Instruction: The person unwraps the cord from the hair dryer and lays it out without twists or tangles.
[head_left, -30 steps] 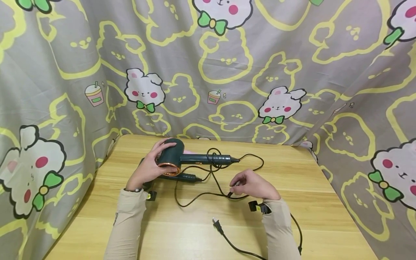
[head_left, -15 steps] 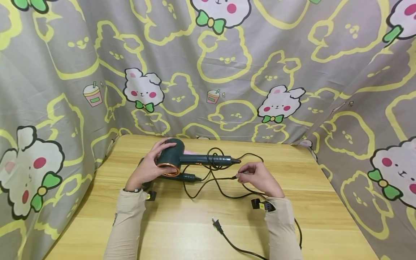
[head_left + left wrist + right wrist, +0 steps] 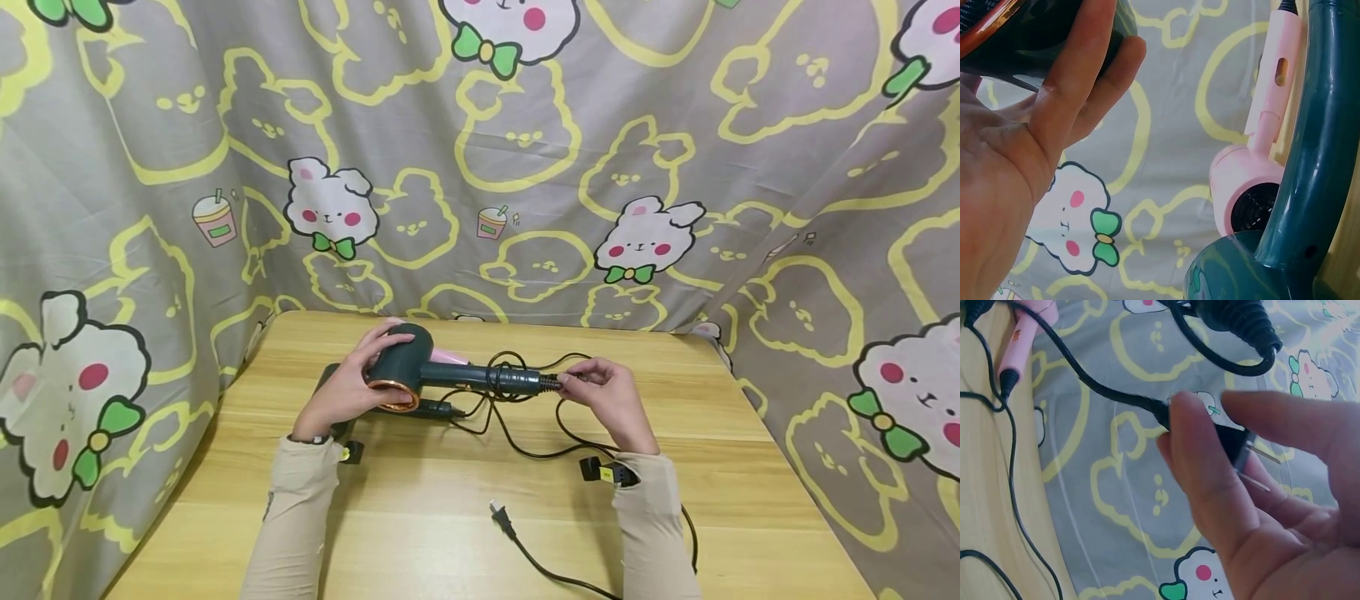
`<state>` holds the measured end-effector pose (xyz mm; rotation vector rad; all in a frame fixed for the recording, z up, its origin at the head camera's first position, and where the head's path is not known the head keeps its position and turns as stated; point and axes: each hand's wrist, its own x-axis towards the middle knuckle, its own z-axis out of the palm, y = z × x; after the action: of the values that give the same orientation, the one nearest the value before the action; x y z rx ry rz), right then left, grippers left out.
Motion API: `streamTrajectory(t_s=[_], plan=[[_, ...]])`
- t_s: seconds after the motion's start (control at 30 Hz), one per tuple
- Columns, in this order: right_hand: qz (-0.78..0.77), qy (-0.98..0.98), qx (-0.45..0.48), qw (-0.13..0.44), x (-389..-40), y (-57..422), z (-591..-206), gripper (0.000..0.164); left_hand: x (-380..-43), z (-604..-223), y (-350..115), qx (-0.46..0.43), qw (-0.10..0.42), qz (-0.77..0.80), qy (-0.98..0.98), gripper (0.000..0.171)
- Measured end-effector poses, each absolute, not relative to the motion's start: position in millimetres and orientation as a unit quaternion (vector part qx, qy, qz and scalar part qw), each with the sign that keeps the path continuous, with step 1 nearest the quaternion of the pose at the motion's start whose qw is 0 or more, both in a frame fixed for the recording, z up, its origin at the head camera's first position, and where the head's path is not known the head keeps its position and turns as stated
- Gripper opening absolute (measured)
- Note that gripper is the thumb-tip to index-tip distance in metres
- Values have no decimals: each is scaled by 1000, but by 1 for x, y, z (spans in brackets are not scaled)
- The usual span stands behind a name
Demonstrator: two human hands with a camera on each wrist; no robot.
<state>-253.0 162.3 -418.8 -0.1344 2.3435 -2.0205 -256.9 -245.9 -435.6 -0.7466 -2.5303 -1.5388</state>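
Note:
My left hand (image 3: pixel 337 390) grips the barrel of a dark green hair dryer (image 3: pixel 405 354) with a copper-coloured rim, its handle pointing right. Black cord (image 3: pixel 501 367) is looped around that handle. At the handle's end, my right hand (image 3: pixel 613 400) pinches a black two-prong plug (image 3: pixel 1232 445) between thumb and fingers; the bare prongs point toward the palm. Below the held dryer lies a second dark green hair dryer (image 3: pixel 433 409), seen larger in the left wrist view. Behind it is a pink hair dryer (image 3: pixel 1250 181), mostly hidden in the head view.
Another black plug (image 3: pixel 501 518) lies on the wooden table (image 3: pixel 420 533) near the front, its cord running right under the right forearm. Loose cord (image 3: pixel 525 450) curves across the middle. A patterned curtain (image 3: pixel 525 167) encloses the table at the back and sides.
My right hand has moved away from me, carrying the plug from the table's middle up to the dryer's handle end. The held dryer has shifted slightly right, showing more of the pink one.

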Motion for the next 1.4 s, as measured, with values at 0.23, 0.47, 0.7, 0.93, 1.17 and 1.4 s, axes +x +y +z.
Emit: streamTrajectory(t_s=[0.23,0.47,0.7,0.93,1.17,1.4], plan=[[-735,676,-46,-21,-249,160,-411,22,-260,-437,-242,-262,37,-492,-829,83],[-787,609,-73,-74,-244,155,-404,14,-262,-438,-237,-262,35,-473,-840,82],[-815,558,-116,-105,-233,149,-391,15,-260,-440,-231,-252,17,-472,-845,83],[-839,504,-181,-95,-220,146,-377,20,-261,-443,-230,-253,10,-466,-848,83],[-839,486,-223,-99,-205,145,-367,24,-263,-444,-231,-248,22,-472,-846,83],[-852,391,-342,-62,-193,146,-360,31,-265,-445,-233,-250,46,-458,-852,83]])
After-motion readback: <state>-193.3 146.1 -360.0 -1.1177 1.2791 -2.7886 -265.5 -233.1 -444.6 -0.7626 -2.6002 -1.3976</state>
